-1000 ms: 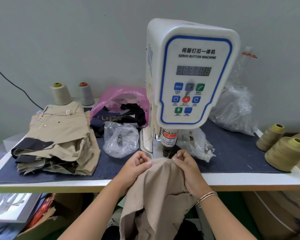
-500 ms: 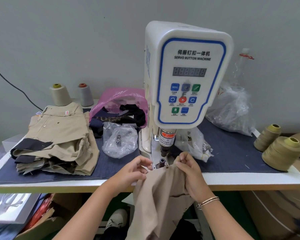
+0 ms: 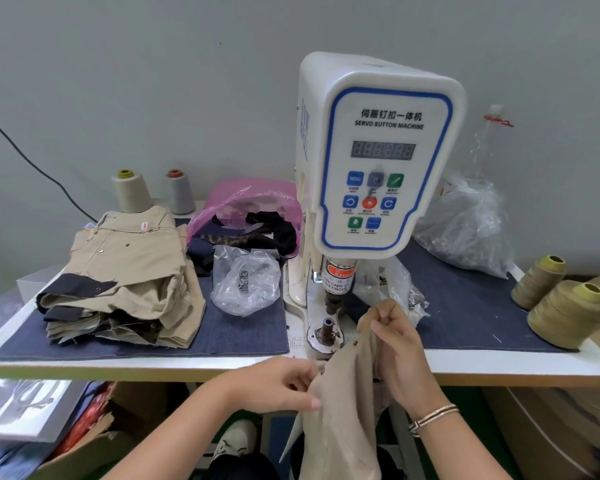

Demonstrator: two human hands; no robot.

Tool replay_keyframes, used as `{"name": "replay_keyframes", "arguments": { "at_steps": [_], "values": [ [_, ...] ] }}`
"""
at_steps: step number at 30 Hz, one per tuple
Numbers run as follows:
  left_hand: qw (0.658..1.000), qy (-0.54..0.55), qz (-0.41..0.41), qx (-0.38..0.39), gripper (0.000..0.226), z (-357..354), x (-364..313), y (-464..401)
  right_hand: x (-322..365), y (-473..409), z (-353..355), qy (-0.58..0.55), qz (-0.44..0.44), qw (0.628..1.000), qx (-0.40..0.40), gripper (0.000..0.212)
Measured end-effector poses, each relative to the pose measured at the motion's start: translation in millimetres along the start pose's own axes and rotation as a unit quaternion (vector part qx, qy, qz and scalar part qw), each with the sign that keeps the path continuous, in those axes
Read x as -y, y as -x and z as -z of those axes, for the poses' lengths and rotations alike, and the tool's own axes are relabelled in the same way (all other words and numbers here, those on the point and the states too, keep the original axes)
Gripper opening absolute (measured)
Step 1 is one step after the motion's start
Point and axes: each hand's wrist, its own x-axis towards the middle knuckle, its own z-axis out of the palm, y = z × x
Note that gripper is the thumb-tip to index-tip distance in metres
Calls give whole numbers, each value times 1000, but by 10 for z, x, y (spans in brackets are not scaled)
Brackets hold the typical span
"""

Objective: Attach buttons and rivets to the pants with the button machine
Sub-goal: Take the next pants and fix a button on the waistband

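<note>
Both hands gripped the pants point(image 3: 340, 403) at the table point(image 3: 187, 365) edge: left hand point(image 3: 278, 388) pinched the fabric's left side, right hand point(image 3: 395, 351) held its top, just beside the machine point(image 3: 378, 150) die point(image 3: 326, 332). Rivets possibly on fabric.

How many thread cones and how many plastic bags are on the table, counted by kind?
Thread cones: 4, cream, grey, two olive.
Plastic bags: 4, pink, clear, clear behind the machine, clear at right.
Total: 8
</note>
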Motion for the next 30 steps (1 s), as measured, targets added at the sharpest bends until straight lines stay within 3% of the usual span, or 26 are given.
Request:
{"name": "replay_keyframes", "arguments": {
  "at_steps": [3, 6, 9, 12, 14, 18, 20, 27, 30],
  "values": [
    [993, 65, -53, -84, 12, -16, 17, 4, 65, -40, 4, 28, 12, 999, -11, 21],
    [954, 161, -99, -231, 10, 131, -5, -4, 126, -103, 73, 166, 11, 986, -15, 24],
    [924, 93, -102, -358, 9, 383, 51, -81, 175, -259, 82, 320, 0, 947, -24, 18],
    [920, 18, -53, -388, 12, 537, 192, -163, 253, -557, 157, 451, 49, 882, -128, 10],
    [918, -32, -12, -396, 22, 537, 272, -235, 296, -781, 234, 528, 59, 830, -172, 16],
    [900, -115, 37, -419, 32, 467, 283, -285, 295, -1116, 318, 749, -59, 651, -105, 27],
    [894, -132, 39, -427, 31, 453, 285, -261, 251, -1176, 318, 802, -91, 586, -64, 27],
    [879, -147, 50, -451, 13, 431, 284, -233, 172, -1241, 267, 855, -96, 506, -55, 24],
    [880, -144, 57, -449, 13, 443, 294, -241, 220, -1383, 192, 866, -196, 460, -12, 26]
  ]
}}
